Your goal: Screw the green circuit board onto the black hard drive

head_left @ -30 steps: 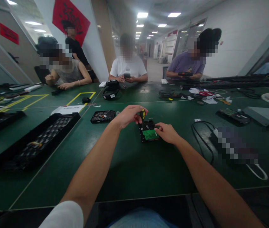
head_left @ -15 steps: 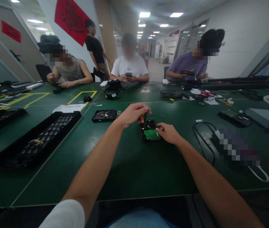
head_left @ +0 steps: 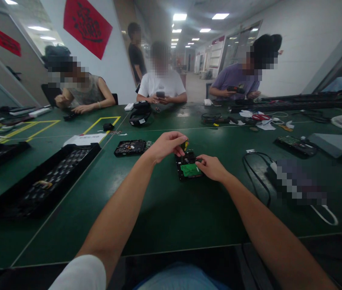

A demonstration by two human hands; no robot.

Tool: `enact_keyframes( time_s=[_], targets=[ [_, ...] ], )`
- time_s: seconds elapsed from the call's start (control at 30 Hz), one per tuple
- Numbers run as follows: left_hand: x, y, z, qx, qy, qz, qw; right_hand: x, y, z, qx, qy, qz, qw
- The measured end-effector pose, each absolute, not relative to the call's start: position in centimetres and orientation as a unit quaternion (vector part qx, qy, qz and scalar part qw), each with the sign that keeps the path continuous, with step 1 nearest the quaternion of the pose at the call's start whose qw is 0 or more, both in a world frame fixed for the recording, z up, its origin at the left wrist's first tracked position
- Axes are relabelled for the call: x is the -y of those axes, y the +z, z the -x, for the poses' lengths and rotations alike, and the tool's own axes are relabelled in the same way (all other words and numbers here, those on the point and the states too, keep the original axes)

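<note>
A hard drive (head_left: 188, 169) with a green circuit board on top lies on the green table (head_left: 171, 209) in front of me. My left hand (head_left: 166, 146) is closed round a yellow-and-black screwdriver (head_left: 184, 145) held upright over the drive's far end. My right hand (head_left: 211, 168) rests on the drive's right edge, fingers curled against it.
A second opened drive (head_left: 130, 147) lies to the left. A long black tray (head_left: 42, 181) runs along the left side. Black cables (head_left: 255, 169) and a power strip lie on the right. Three people sit across the table; another stands behind them.
Both hands stay at the drive with only slight shifts. The person standing at the back has walked to the right.
</note>
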State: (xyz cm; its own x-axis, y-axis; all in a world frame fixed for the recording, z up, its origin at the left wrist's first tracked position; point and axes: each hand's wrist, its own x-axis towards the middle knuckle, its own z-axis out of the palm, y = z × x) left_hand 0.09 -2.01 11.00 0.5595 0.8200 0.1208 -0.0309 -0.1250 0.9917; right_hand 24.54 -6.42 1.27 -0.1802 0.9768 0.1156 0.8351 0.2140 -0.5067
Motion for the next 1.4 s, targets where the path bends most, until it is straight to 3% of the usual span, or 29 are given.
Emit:
enact_keyframes(
  time_s=[0.33,0.73,1.07,1.4],
  targets=[
    [2.0,11.1,0.2,-0.312,0.388,-0.693,0.521,6.3,1.2,-24.7,0.752,0.173,0.600,0.209],
    [1.8,10.7,0.0,-0.281,0.355,-0.663,0.597,6.2,1.0,-24.7,0.752,0.173,0.598,0.216],
    [2.2,11.0,-0.1,-0.343,0.382,-0.676,0.528,6.4,1.3,-24.6,0.752,0.173,0.600,0.213],
    [2.6,11.9,0.2,-0.283,0.323,-0.723,0.541,6.5,1.7,-24.4,0.748,0.177,0.607,0.203]
  ],
)
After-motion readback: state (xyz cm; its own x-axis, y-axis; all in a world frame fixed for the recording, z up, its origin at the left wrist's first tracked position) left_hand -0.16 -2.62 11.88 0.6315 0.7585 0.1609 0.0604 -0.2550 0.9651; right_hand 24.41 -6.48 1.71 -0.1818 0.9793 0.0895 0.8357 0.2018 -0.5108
